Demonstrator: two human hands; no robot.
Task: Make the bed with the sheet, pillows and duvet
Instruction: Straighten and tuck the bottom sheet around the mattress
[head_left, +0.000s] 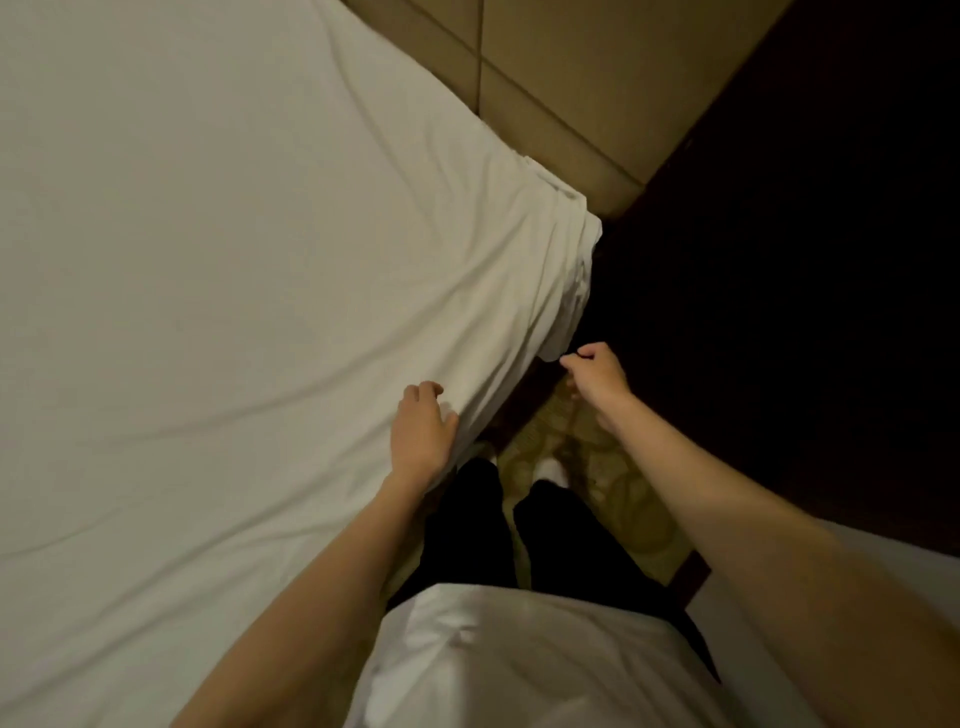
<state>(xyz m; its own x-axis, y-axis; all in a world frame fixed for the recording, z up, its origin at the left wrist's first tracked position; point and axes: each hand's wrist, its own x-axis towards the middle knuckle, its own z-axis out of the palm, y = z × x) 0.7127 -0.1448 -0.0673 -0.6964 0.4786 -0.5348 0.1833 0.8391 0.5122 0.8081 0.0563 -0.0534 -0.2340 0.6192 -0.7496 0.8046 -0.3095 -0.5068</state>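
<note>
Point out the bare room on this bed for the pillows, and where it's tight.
Free: the wide white sheet surface, from the beige padded headboard down to the left hand. Crowded: the narrow patterned carpet gap beside the bed, filled by legs and the right hand.

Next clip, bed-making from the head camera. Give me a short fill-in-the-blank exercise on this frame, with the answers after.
1. The left hand rests on the white ____.
2. The right hand pinches the hanging edge of the sheet, so the number of hands touching it is ____.
3. The person's trousers are ____ in colour.

Missing words: sheet; two; black
</note>
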